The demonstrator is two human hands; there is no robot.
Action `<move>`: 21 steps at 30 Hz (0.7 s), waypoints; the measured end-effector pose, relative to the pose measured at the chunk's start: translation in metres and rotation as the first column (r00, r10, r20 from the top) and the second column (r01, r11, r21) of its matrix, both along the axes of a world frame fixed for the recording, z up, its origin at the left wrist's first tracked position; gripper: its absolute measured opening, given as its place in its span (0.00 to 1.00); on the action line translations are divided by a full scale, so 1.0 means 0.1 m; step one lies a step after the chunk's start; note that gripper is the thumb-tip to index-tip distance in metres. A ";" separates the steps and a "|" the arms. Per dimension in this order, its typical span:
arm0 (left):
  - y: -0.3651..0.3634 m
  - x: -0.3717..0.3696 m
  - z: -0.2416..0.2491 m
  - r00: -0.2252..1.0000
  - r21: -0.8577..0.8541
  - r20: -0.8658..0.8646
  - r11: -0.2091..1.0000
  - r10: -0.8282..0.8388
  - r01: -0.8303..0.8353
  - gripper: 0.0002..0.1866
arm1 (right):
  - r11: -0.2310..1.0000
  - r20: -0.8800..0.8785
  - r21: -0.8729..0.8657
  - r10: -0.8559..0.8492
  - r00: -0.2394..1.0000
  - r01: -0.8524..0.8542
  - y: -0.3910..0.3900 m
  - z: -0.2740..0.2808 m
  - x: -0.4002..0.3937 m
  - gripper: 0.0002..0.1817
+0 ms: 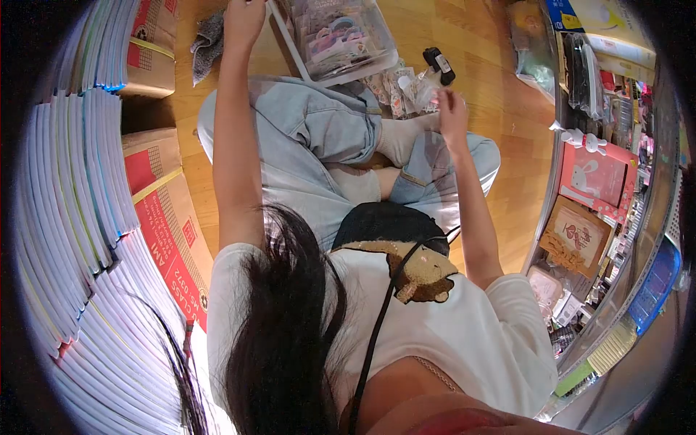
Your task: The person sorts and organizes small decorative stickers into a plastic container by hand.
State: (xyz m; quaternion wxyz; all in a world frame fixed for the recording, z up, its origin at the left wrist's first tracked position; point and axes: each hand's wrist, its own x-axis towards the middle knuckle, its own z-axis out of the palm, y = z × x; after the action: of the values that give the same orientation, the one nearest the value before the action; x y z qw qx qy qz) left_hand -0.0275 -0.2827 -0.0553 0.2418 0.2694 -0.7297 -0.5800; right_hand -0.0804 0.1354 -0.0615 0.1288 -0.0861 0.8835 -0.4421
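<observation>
- Left hand [245, 20], top edge: beside bin [362, 75]; can't tell finger state.
- Right hand [452, 116], upper centre-right: just beside packets [397, 88]; can't tell if fingers clamp.

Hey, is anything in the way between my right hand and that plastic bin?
Yes, the loose packets on the floor lie between your right hand and the bin; the black object lies farther forward.

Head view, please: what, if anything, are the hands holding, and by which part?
Cannot be told: the left hand is cut off, the right hand blurred near packets.
</observation>
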 end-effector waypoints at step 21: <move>0.51 0.23 0.35 0.631 -0.110 -0.151 0.647 -0.761 0.754 0.13 | 0.862 0.217 -0.254 0.493 0.843 -0.439 -1.64 1.12 0.10 0.16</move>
State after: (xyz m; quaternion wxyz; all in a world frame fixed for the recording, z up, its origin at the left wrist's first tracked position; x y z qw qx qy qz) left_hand -0.0047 -0.2318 -0.0207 0.0470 -0.1206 -0.7601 -0.6368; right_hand -0.0705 -0.0283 0.0503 0.3448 -0.2490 0.7617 -0.4888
